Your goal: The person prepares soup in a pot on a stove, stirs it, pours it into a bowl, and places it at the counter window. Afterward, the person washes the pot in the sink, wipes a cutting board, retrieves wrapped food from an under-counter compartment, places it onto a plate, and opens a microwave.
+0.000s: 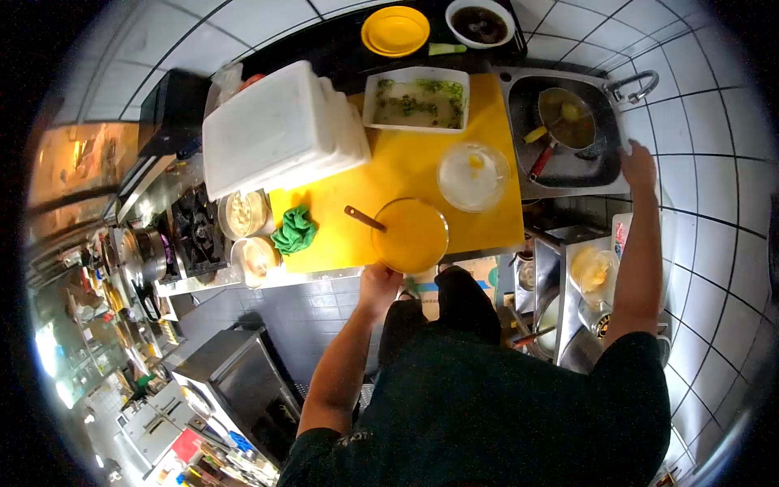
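Observation:
A glass bowl (422,235) of yellow-orange liquid stands at the near edge of the yellow cutting board (389,174); a brown-handled utensil (365,218) leans in it. My left hand (381,288) is curled closed against the bowl's near left side, fingers partly hidden. Stretched out to the right, my right hand (639,168) is at the right rim of the steel sink (519,114). Its fingers look bent around something pale that is too small to name. Inside the sink lies a pan (568,119) with a red handle, with liquid in it.
Stacked white plastic containers (264,130) and a white tray with green bits (416,115) occupy the board's far side. A clear round container (473,178) and a green cloth (295,230) lie on it too. A faucet (637,85) rises behind the sink; shelves stand below right.

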Motion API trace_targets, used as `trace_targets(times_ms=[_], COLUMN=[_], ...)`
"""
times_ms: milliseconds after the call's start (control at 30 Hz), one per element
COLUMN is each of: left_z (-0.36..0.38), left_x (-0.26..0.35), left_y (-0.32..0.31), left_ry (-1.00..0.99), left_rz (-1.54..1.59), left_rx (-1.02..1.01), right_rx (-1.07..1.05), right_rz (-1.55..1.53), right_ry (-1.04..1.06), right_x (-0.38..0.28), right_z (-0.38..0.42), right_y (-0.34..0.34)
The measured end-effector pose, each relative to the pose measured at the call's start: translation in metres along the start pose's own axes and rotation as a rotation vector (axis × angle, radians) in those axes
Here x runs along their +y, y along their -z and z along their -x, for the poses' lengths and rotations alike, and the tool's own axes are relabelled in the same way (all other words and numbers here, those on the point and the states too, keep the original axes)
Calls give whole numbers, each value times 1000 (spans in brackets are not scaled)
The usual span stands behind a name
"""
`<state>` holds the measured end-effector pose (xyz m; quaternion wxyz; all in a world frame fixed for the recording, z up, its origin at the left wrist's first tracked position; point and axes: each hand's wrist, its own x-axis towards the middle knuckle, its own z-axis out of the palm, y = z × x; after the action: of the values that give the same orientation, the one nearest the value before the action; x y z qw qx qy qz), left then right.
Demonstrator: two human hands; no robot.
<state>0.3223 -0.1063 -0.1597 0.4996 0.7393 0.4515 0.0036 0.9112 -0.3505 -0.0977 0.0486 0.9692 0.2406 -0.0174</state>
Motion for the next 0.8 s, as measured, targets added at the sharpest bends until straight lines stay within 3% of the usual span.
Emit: trace_targets(times_ms=[233, 333, 400, 467, 600, 733, 800], left_z=[20, 34, 57, 75, 122, 177, 188], left_x=[-20, -39, -40, -52, -85, -104, -152], left_y=[16, 34, 55, 77, 127, 181, 189], left_ry=[-95, 106, -22, -24, 2, -23, -86], left_rz=[35, -145, -123, -161, -120, 127, -2], left_rx=[111, -7, 124, 157, 195, 325, 446], right_rx=[64, 66, 61, 229, 302, 208, 94], right_rz=[-247, -278, -374, -503, -744, -966, -1115], right_ry=[68, 54, 128, 258, 458, 596, 641], right_x=[-74, -120, -153, -198, -294, -389, -445], right_z=[114, 158, 181, 210, 260, 273, 281], right_y=[73, 112, 131, 154, 213, 236, 257])
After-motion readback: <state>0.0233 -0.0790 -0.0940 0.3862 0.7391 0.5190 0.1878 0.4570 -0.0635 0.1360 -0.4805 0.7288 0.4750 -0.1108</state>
